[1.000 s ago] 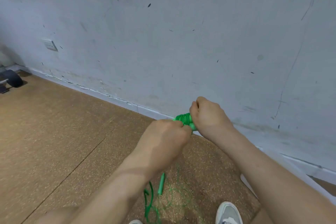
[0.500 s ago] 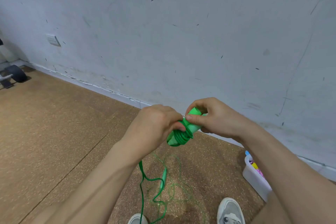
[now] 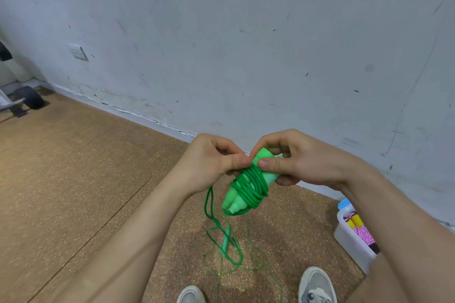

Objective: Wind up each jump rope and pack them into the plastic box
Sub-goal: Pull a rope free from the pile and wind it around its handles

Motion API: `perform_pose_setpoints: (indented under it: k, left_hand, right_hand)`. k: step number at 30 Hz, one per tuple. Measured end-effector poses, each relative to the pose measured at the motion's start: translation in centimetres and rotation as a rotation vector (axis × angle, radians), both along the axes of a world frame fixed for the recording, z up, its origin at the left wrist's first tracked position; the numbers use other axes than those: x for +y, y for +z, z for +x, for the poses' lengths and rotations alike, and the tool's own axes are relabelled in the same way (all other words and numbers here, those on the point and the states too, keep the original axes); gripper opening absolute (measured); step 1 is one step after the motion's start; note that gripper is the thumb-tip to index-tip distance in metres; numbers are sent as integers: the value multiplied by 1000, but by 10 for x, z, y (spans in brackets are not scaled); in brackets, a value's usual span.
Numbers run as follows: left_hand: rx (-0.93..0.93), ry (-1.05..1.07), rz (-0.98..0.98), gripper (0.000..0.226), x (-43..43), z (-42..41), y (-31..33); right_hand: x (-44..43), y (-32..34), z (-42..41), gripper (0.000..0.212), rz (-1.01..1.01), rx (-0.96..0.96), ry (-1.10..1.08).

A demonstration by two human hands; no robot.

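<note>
**Green rope part-wound, box at the right**

Two pale green plastic handles [image 3: 236, 198] are held side by side, tilted tips-down, and bound by several turns of dark green cord [image 3: 253, 183]; the loose length hangs to the cork floor [image 3: 73, 179]. A white plastic box [image 3: 349, 241] containing pink-and-yellow ropes [image 3: 360, 230] is set on that floor.

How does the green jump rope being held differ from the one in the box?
The left hand and right hand hold the green rope; the pink rope lies in the plastic box. Green rope has green handles, pink rope yellow handles. Green rope trails loose cord; pink rope shows none. Both look wound.
</note>
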State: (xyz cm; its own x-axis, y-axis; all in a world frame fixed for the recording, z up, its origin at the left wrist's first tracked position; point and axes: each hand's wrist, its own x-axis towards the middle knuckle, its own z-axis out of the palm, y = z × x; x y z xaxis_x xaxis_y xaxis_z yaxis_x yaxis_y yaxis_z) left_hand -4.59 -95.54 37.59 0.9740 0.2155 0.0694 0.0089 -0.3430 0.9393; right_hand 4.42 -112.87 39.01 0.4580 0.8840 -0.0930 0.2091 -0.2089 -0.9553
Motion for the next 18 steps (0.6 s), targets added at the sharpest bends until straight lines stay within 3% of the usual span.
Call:
perform_pose_setpoints:
  k: [6,12,15,18]
  left_hand:
    - [105,-75,-577,21,1,4,-7]
    - [126,45,-914,10,-12,10,-17]
    - [93,81,-879,15,-20,13,-30]
    - [41,142,-670,14,-36,9,-39]
  right_hand:
    - [3,-6,-2,26,215,251,22]
    - [10,-13,-6,26,366,422,-113]
    - [18,-14,-7,24,421,422,-270]
    - [25,-16,-4,14,470,400,-530]
